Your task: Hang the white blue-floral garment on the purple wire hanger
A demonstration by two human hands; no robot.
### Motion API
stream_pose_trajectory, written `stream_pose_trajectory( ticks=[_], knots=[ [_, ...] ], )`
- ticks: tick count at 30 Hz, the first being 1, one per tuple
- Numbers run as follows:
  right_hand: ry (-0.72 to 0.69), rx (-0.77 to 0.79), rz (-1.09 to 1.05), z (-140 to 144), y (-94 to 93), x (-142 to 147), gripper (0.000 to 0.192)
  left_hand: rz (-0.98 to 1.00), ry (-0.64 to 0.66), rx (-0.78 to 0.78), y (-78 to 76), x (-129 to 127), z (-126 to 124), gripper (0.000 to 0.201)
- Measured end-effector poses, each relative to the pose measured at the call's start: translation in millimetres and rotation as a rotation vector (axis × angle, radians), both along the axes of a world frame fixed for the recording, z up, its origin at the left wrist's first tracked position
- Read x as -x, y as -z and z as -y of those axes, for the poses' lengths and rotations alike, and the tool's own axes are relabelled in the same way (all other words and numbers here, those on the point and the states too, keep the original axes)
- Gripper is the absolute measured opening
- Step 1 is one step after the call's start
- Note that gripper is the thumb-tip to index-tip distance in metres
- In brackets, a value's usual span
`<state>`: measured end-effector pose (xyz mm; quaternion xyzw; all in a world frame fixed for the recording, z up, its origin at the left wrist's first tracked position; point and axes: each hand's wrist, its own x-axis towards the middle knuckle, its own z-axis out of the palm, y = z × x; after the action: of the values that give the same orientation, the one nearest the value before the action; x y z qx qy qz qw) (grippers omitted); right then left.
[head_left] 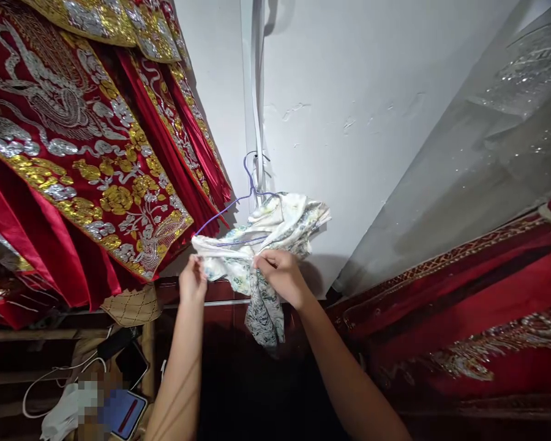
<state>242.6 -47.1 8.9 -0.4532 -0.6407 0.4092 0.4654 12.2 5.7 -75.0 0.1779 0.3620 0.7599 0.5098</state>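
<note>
A purple wire hanger [224, 210] hangs by its hook from a fitting on the white wall. Over its right side lies a pale floral garment [298, 214], bunched and creased, with one end drooping below. My left hand [193, 278] pinches the garment's edge near the hanger's left corner. With fingers closed, my right hand [279, 272] grips the cloth near the middle, just below the hanger's lower bar. The left shoulder of the hanger is bare. Folds of cloth hide most of its right side.
Red costumes with gold and silver embroidery [119, 165] hang at the left. On a wooden rack [149, 349] at lower left lie a phone [123, 413], cables and a white bag. At right hang a sheer glittering cover [422, 184] and red fabric [477, 306].
</note>
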Motion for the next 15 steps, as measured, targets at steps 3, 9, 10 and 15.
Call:
stream_pose_trajectory(
  ticks=[3,9,10,15],
  knots=[
    [0.009,0.056,-0.101,4,21.1,-6,0.025,-0.162,0.178,0.077,33.0,-42,17,0.02],
    [0.211,0.142,-0.188,22,71.9,-40,0.039,-0.437,0.458,-0.06,-2.1,-86,32,0.025],
    [0.265,0.121,-0.164,24,75.9,-44,0.041,-0.487,0.481,-0.122,-16.2,-90,35,0.025],
    [0.271,0.065,-0.11,19,66.3,-43,0.052,-0.838,0.608,-0.358,-71.5,-108,59,0.022]
  ],
)
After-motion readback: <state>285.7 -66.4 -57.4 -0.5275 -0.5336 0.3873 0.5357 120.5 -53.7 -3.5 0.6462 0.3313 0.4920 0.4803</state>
